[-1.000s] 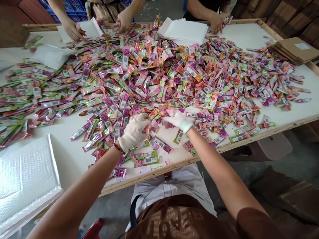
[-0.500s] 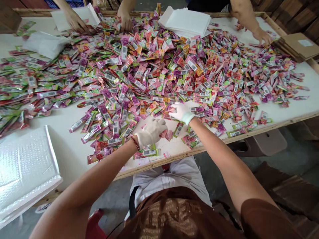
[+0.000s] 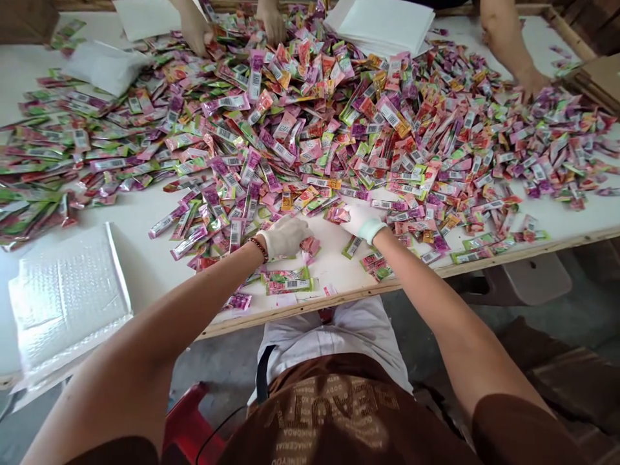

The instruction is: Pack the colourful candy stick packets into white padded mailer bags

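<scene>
My left hand (image 3: 287, 236), in a white knit glove and with a beaded bracelet at the wrist, is closed round pink sachets (image 3: 310, 246) whose ends stick out past its fingers. Just to the right, my right hand (image 3: 359, 220), in a white glove with a pale green cuff, grips a pink stick sachet (image 3: 336, 214) at its fingertips. Both hands are low over the table at the near edge of a large heap of colourful stick sachets (image 3: 300, 152). Below my left hand lie several green and pink sachets (image 3: 288, 285).
A silvery bubble mailer (image 3: 72, 294) lies at left. White mailers (image 3: 382, 27) and a white pouch (image 3: 105, 68) rest on the heap's far side. Co-workers' hands (image 3: 194, 32) reach in from across. A wooden rim (image 3: 339, 296) edges the table; a red stool (image 3: 191, 426) stands below.
My hands drew apart from near each other; my left hand moved toward me, then slightly back up and left, still with sachets. A co-worker's arm at right has reached into the heap.
</scene>
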